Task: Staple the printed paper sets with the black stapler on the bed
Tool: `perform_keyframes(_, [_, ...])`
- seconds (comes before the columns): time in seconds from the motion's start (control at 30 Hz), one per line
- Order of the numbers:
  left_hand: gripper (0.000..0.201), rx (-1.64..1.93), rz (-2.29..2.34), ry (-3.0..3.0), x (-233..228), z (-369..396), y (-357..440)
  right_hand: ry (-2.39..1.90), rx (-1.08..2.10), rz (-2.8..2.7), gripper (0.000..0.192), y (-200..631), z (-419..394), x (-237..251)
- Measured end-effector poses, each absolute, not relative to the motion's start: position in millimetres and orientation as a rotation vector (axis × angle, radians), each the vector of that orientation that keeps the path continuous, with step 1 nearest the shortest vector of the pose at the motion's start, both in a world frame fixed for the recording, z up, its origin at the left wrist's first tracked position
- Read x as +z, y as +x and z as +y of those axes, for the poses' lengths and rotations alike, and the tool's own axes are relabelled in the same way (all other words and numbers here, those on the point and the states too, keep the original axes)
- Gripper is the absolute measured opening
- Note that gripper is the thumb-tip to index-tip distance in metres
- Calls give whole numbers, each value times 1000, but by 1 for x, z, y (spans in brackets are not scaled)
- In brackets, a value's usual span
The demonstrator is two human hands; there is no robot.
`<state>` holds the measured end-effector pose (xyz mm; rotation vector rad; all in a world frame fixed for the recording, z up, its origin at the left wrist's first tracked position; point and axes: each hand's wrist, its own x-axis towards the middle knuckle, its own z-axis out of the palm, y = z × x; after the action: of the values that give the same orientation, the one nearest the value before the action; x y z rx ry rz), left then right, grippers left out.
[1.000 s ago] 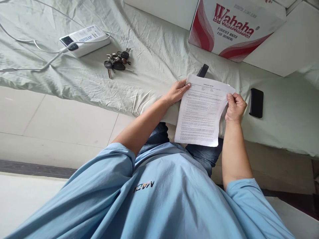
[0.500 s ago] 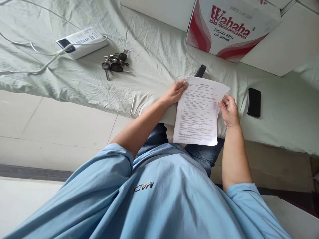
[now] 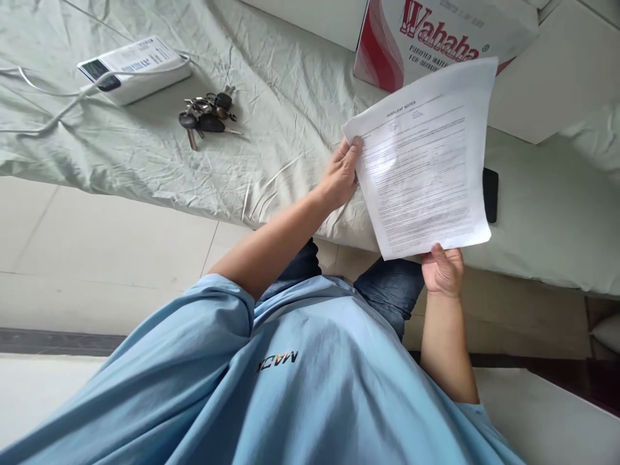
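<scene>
A printed sheet of paper [image 3: 423, 161] is held up in the air above the edge of a bed with a pale green sheet [image 3: 271, 142]. My left hand [image 3: 341, 174] grips the paper's left edge near the top. My right hand [image 3: 443, 271] pinches its bottom edge from below. The page is tilted, its top toward the red and white Wahaha carton [image 3: 411, 32]. A black phone [image 3: 490, 194] lies on the bed, partly hidden behind the paper.
A bunch of keys [image 3: 203, 116] lies on the sheet to the left. Beyond it sits a white device [image 3: 130, 68] with a white cable [image 3: 53, 113]. White boxes [image 3: 537, 84] stand at the back. Tiled floor [image 3: 97, 245] runs left of the bed.
The paper has been lifted off the bed edge and raised toward the camera. My right hand slid from the paper's right edge down to its bottom edge. The small black object behind the paper is now hidden.
</scene>
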<state>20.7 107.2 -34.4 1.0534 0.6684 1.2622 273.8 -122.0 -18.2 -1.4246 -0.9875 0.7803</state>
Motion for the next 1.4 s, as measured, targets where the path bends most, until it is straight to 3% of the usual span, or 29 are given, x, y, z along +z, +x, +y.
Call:
perform_keyframes(0.1, [43,1174,616,1107,-21,103,9,-1384,387,-983,69,272,-102,-5])
perform_keyframes(0.2, [42,1089,623,1301,-5,114,-26,-1315,217,-1055,68,298,-90,26])
perform_keyframes(0.33, [60,902,491,1478,3,138,-63,-1473,376,-1141,51,333,-94,48])
perform_keyframes(0.43, [61,687,454,1730,1,143,-66,-1671,605,-1196,40,338,-99,39])
perform_keyframes(0.6, [54,601,543,1784,-3,131,-51,-1534,537,-1056,58,317,-94,28])
perform_keyframes(0.73, [62,647,576,1598,-5,123,-46,-1403,622,-914,73,301,-91,29])
perform_keyframes(1.03, [73,668,608,1510,-14,99,-36,-1475,761,-647,78,304,-111,3])
perform_keyframes(1.3, [57,758,596,1518,3,103,-42,-1355,417,-984,69,321,-102,27])
perform_keyframes(1.4, [55,726,583,1575,10,108,-47,-1334,429,-1077,64,327,-96,37])
